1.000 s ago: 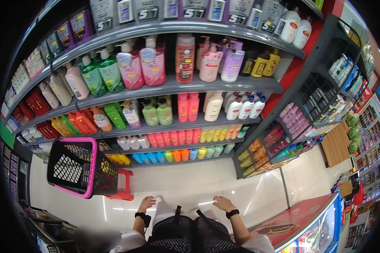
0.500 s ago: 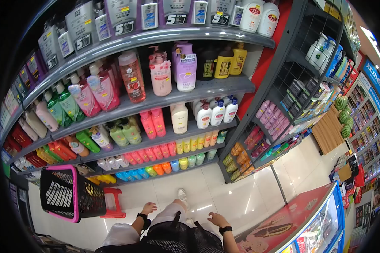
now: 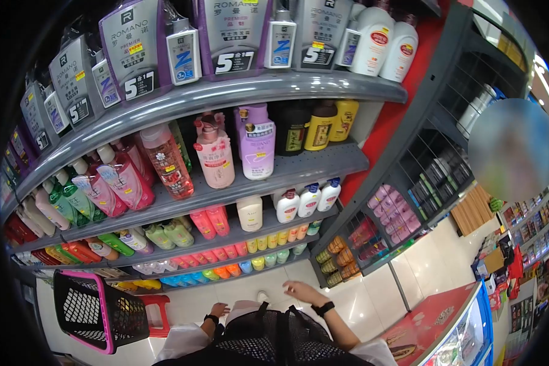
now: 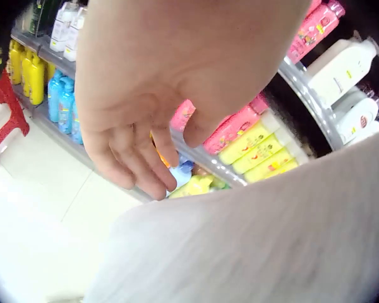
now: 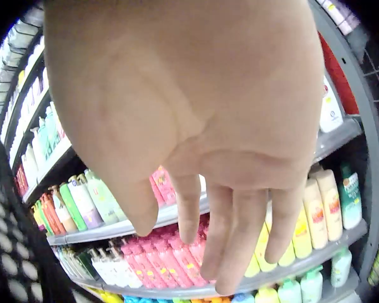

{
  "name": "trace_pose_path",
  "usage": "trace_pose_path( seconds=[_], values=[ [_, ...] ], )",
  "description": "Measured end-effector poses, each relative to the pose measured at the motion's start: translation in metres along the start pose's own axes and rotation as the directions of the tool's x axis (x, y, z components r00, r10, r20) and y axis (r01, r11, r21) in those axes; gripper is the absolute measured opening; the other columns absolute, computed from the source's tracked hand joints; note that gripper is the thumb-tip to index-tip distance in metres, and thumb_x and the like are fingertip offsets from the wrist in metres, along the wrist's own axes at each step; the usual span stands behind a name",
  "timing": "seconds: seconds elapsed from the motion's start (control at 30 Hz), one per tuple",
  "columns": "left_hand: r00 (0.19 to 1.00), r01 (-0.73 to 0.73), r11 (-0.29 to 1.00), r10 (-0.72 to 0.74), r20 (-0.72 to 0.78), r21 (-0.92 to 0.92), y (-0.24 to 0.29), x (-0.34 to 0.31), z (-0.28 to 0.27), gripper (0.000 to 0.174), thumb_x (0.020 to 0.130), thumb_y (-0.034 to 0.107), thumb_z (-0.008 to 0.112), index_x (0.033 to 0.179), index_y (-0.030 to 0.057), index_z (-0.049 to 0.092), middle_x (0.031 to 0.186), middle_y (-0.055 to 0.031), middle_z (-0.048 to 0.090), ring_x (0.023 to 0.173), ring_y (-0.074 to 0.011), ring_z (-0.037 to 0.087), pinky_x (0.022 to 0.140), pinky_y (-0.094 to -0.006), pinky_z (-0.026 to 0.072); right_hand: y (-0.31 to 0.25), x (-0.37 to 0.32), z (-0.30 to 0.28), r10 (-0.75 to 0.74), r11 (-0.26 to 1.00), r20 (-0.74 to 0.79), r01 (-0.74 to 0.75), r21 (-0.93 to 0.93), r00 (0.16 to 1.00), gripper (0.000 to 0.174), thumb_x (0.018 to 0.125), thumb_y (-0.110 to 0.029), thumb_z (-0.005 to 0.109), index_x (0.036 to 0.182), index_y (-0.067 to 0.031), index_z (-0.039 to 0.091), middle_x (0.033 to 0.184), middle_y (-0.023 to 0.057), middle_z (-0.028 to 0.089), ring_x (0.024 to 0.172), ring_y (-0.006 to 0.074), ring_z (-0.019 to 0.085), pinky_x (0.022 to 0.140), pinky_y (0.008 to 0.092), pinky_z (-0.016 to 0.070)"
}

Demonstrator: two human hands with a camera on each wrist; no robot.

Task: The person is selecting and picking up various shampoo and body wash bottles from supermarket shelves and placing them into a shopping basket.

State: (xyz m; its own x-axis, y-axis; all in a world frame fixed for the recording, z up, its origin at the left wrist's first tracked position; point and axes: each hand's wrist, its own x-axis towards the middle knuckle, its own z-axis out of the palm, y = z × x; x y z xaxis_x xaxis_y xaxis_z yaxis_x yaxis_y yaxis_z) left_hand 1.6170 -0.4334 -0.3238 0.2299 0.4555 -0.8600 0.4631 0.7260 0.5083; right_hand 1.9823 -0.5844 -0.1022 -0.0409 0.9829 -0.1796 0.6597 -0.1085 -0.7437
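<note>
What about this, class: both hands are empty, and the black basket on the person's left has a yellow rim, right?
Only the colour is wrong: the head view shows the black basket with a pink rim. The left hand and right hand are indeed empty.

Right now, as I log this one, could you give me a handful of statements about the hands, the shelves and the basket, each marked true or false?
1. The left hand holds nothing. True.
2. The right hand grips a bottle. False: its fingers hang down with nothing in them.
3. In the head view, the lilac bottle stands to the right of the pale pink pump bottle. True.
4. The shopping basket is edged in green. False: its edge is bright pink.
5. The right wrist wears a dark band. True.
</note>
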Motion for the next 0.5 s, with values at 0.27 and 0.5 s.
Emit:
trace_pose_path(
  seconds=[0.27,0.5],
  values=[
    [0.936,-0.341,0.940,0.338,-0.098,-0.017,0.035,0.000,0.025,0.030,0.088,0.026,0.053,0.108,0.0039,0.056,0.089,-0.0120,0.068,0.073,-0.0188,0.066,0.054,-0.0264,0.0463,-0.128,0.094,-0.148,-0.263,0.904,-0.528,0.397,0.157,0.808,0.032,0.085,-0.009,0.062,0.114,-0.0005,0.053,0.098,0.0106,0.061,0.089,0.0207,0.061,0.081,0.0337,0.0462],
    [0.830,-0.395,0.854,0.489,-0.267,0.338,-0.095,0.009,0.015,0.029,0.083,0.022,0.057,0.102,0.0005,0.064,0.093,-0.0151,0.068,0.076,-0.0241,0.067,0.072,-0.0332,0.0538,-0.185,0.138,-0.209,-0.308,0.736,-0.809,0.664,0.131,0.500,0.071,0.071,-0.002,0.075,0.129,-0.0015,0.035,0.128,0.0153,0.044,0.117,0.0273,0.048,0.100,0.0391,0.0386]
  ],
)
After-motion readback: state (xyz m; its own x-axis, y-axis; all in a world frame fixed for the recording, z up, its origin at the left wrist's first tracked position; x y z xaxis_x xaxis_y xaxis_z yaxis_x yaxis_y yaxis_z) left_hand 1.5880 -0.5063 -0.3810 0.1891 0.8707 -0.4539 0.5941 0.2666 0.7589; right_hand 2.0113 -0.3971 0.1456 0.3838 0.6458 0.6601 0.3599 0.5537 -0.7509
